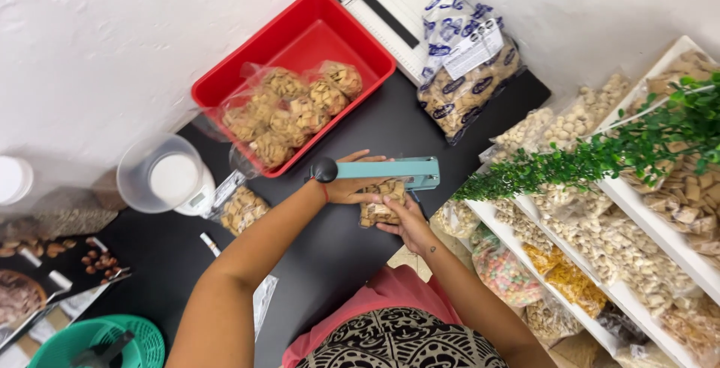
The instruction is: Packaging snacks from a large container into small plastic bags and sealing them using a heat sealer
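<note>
A teal heat sealer with a black knob lies across the black table. My left hand wraps around its handle near the knob, a red band on the wrist. Under the sealer's jaw sits a small clear bag of square brown snacks. My right hand grips that bag from below and to the right. The bag's top edge is hidden under the sealer.
A red tray holds several filled snack bags. A large printed snack bag and a paper cutter lie behind. A clear tub on a scale, another small bag, nuts and a green basket stand left. White shelves of bagged snacks and a green plant fill the right.
</note>
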